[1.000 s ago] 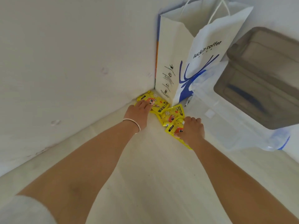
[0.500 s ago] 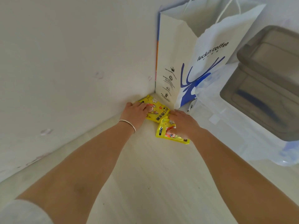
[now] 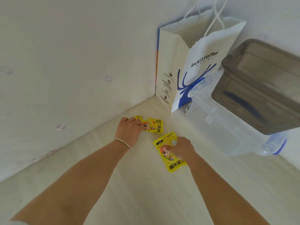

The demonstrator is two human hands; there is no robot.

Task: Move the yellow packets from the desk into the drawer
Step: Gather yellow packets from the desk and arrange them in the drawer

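Left hand (image 3: pixel 129 129), palm down with fingers curled, pinches the near end of the far yellow packet (image 3: pixel 151 125) against the desk (image 3: pixel 142 192). Right hand (image 3: pixel 182 148) likewise has its fingers curled over the right half of the near yellow packet (image 3: pixel 167 154), gripping it; whether that packet is lifted or lies flat cannot be told. A thin pale bracelet (image 3: pixel 122 142) circles the left wrist.

Two yellow packets are visible, lying apart with a strip of bare desk between them. The far one sits just beside the seam where the desk meets the white wall (image 3: pixel 65 62) on the left. No drawer is in view.

Open desk surface extends from both packets toward the viewer, crossed only by the two forearms.

Farther back, one white paper bag (image 3: pixel 186 70) with blue print and cord handles stands upright in the corner, well apart from the far packet. To the right, one clear plastic container (image 3: pixel 227 127) with blue clips bounds the working area, near the right hand; one grey translucent bin (image 3: pixel 263 88) sits on top of it, overhanging.
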